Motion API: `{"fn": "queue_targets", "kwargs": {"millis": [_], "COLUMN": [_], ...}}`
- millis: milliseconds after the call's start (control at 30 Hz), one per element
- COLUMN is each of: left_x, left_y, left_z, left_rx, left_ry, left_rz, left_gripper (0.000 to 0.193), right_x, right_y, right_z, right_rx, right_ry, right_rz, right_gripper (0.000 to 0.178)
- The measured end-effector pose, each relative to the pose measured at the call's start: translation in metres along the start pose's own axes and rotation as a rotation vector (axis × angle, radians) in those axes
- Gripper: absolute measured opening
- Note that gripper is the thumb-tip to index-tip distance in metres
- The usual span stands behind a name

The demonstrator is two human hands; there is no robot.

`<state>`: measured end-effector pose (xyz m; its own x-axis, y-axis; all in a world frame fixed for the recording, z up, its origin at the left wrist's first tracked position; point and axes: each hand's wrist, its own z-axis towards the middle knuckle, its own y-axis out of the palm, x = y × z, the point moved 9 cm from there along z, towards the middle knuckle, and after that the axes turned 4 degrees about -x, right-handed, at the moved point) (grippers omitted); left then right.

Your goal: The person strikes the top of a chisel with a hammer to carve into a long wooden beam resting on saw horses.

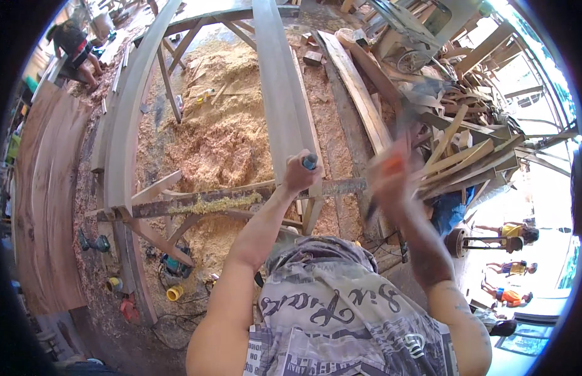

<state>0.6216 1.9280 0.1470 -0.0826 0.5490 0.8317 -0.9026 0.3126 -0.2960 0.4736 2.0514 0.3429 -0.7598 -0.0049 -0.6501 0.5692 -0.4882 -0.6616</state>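
Note:
My left hand (298, 177) is wrapped round a chisel (309, 161) at the near end of a long grey-brown wooden beam (275, 81). Only the chisel's dark blue handle end shows; its blade is hidden by the fist and the wood. To the right, my right hand (386, 185) is raised, smeared by motion, and closed on a hammer. The hammer (395, 165) has an orange grip, and its grey head is a blur above the hand, apart from the chisel. The beam rests across a wooden trestle (234, 199).
Another long beam (123, 150) lies on the trestle at left, beside wide planks (46, 207). Wood shavings (219, 131) cover the floor. A corded power tool (175, 263) stands low left. Scrap wood (472, 144) is heaped at right. A person (72, 44) bends at far left; several others are at far right.

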Motion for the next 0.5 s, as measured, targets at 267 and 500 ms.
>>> {"fn": "queue_targets", "kwargs": {"millis": [267,500], "left_x": [-0.026,-0.012], "left_y": [-0.009,0.008], "left_z": [0.004,0.004], "left_rx": [0.023,0.004], "left_ry": [-0.132,0.023], "left_rz": [-0.137,0.119], "left_gripper": [0.012,0.013], "right_x": [-0.019,-0.003], "right_y": [0.014,0.007], "right_z": [0.027,0.011], "right_rx": [-0.402,-0.058], "right_ry": [0.059,-0.082], "right_rz": [-0.211,-0.160], "right_gripper": [0.018,0.011]}}
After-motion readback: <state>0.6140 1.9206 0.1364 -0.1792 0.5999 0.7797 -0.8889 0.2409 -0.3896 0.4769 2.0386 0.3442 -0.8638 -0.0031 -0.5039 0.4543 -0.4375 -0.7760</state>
